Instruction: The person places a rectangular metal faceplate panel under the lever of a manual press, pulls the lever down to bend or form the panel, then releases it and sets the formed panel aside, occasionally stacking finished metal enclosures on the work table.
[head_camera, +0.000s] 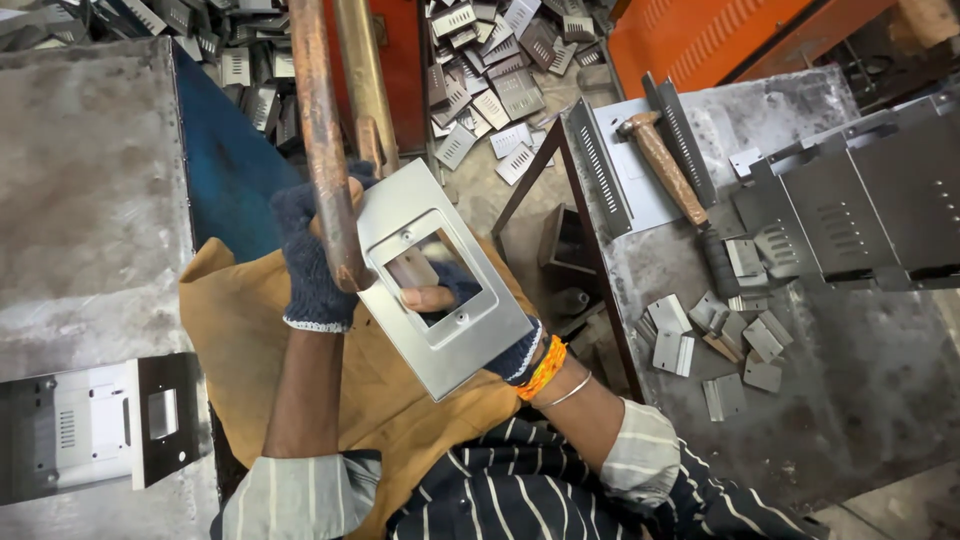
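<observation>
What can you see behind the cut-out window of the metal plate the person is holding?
Through the window of the metal plate, bare fingertips and dark blue glove of the right hand show. The plate covers the rest of that hand. The left hand grips a rusty rod.

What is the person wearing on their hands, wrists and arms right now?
Both hands wear dark blue knitted gloves with fingertips cut off: left hand, right hand. The left glove's cuff has a pale edge. The right wrist carries an orange thread band and a thin silver bangle. Pale striped sleeves are rolled up.
</observation>
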